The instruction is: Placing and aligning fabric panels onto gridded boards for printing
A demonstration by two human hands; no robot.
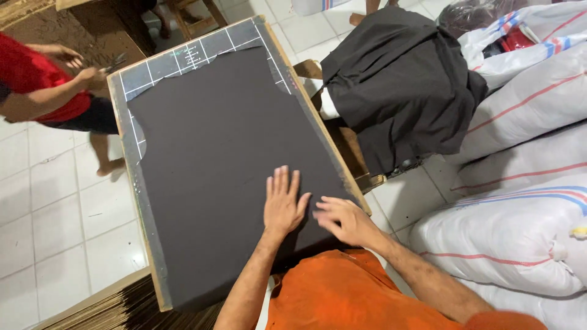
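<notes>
Head view: two bare hands pressed flat on a dark fabric piece [226, 165] spread over a gridded board [183, 55].

Left hand [282, 205] lies palm down with fingers straight and slightly spread, gripping nothing; right hand [342, 219] rests just beside it, fingers extended toward the left thumb (a little blurred), also holding nothing. A heap of black cloth [400, 79] sits past the board's right edge, near white sacks [526, 232]. Another person in a red shirt [36, 79] stands at the far left corner.
</notes>
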